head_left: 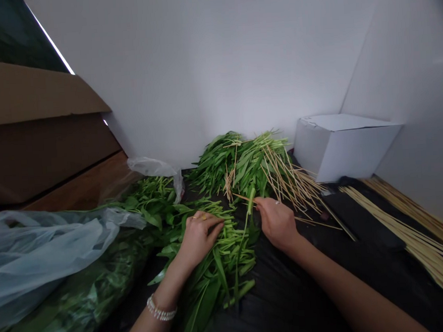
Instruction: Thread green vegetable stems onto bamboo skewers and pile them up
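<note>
My right hand (276,221) is closed round a thin wooden skewer (242,197) that points left. A leafy green stem (251,202), which looks like water spinach, is on the skewer just beyond my fingertips, its long leaves hanging down. My left hand (201,236) lies over a heap of cut water spinach (232,243), thumb and fingers pinched together at the stem ends. Behind both hands are bunches of greens (247,164) with many skewers (290,176) sticking out to the right.
At the left, a clear plastic bag (60,248) holds more greens, with a cardboard box (38,153) behind it. Loose skewers (408,239) lie in bundles on the right, near a white box (343,145). Black sheeting (287,303) covers the work surface, and a white wall (214,60) stands behind.
</note>
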Action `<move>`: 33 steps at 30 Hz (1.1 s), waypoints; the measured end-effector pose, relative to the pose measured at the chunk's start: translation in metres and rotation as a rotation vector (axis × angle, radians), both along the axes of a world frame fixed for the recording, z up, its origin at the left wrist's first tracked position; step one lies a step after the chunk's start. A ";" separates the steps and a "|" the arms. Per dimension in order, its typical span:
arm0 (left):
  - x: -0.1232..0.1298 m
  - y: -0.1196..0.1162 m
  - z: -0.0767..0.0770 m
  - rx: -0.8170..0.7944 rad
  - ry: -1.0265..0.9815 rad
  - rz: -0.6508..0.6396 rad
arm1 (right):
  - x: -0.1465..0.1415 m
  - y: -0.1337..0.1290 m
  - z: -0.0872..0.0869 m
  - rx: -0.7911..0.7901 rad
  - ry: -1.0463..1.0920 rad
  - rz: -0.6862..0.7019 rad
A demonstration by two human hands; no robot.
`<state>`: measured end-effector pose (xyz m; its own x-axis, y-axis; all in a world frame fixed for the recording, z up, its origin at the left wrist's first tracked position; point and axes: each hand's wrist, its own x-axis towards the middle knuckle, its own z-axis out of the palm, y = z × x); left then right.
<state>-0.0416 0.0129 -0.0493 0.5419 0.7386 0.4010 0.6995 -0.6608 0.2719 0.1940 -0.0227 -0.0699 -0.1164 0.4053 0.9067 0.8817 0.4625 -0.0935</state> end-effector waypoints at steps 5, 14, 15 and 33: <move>0.002 -0.001 0.001 -0.064 -0.001 -0.030 | 0.000 -0.001 0.000 -0.022 -0.003 -0.009; -0.001 0.003 -0.004 -0.119 -0.108 0.064 | -0.002 -0.002 0.003 -0.004 -0.023 0.016; -0.001 0.004 -0.005 -0.123 -0.078 0.060 | -0.002 -0.002 0.003 -0.004 -0.024 0.015; -0.006 0.011 -0.007 -0.113 -0.226 -0.036 | -0.006 -0.002 0.000 -0.033 -0.048 0.037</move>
